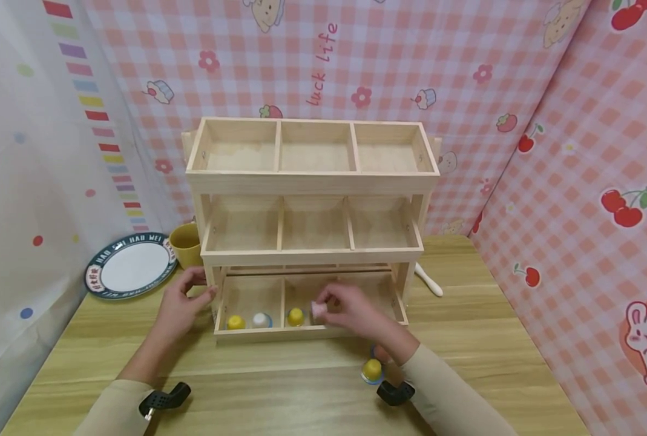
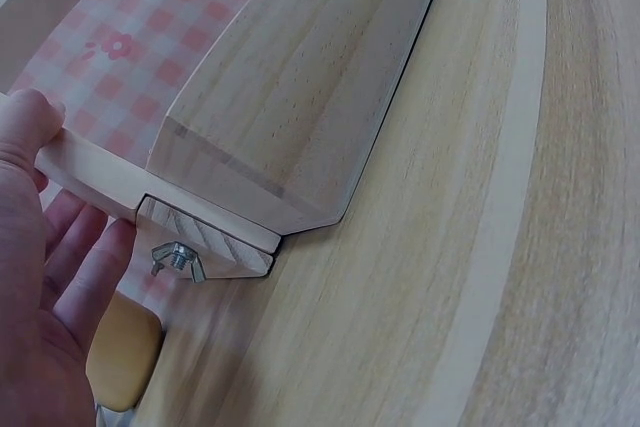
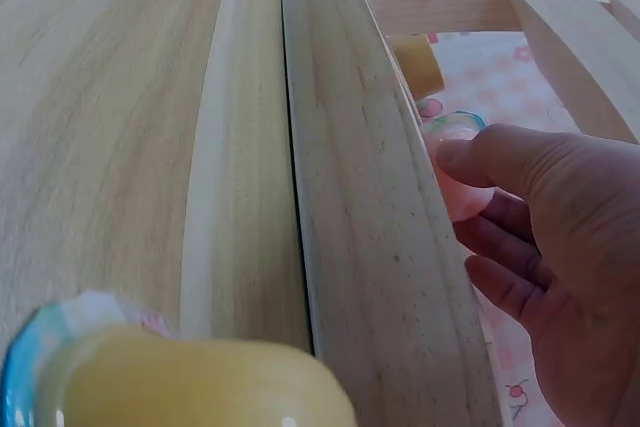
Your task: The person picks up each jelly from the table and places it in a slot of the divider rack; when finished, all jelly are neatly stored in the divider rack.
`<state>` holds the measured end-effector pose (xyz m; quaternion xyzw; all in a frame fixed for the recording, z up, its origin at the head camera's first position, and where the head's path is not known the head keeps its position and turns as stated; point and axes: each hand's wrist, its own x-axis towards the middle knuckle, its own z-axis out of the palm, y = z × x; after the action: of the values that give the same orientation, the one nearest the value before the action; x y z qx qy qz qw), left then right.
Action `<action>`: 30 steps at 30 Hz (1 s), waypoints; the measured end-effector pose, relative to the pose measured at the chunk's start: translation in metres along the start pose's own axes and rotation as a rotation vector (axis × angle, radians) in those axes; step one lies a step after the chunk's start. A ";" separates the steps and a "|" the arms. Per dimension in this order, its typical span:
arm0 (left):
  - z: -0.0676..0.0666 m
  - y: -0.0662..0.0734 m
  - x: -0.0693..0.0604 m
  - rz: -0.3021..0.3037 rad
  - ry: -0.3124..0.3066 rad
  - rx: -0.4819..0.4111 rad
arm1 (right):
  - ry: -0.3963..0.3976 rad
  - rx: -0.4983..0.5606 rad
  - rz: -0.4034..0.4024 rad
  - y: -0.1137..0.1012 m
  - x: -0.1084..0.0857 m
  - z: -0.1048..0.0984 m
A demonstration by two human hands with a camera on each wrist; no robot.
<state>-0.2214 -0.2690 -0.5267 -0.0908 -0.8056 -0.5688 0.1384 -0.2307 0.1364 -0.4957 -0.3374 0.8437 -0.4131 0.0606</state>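
Note:
A three-tier wooden rack (image 1: 312, 183) with three compartments per tier stands on the table. My left hand (image 1: 178, 303) grips its left upright low down, thumb on one side and fingers on the other, clearest in the left wrist view. Between thumb and fingers my right hand (image 1: 356, 312) pinches a pink jelly cup (image 3: 462, 182) inside the bottom tier's middle compartment. Also in that compartment is a yellow jelly cup (image 1: 295, 317). The bottom left compartment holds another yellow cup (image 1: 235, 322) and a white cup (image 1: 261, 320).
On the table by my right forearm sits a yellow jelly cup (image 1: 372, 369), with another cup partly hidden beside it. Left of the rack are a plate (image 1: 132, 265) and a yellow mug (image 1: 185, 242). A white-handled utensil (image 1: 429, 280) lies to the right.

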 end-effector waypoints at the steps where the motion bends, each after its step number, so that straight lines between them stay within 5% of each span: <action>1: 0.000 0.000 0.000 -0.001 0.000 0.000 | -0.002 -0.013 -0.003 0.000 0.001 0.001; 14: 0.000 0.001 -0.001 -0.006 -0.006 0.016 | 0.055 -0.156 -0.124 0.003 0.003 0.008; 30: -0.001 -0.001 0.001 0.012 0.000 0.024 | 0.122 -0.154 -0.166 -0.011 -0.021 -0.010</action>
<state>-0.2224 -0.2698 -0.5267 -0.0941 -0.8120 -0.5581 0.1428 -0.2123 0.1515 -0.4843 -0.3838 0.8443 -0.3705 -0.0513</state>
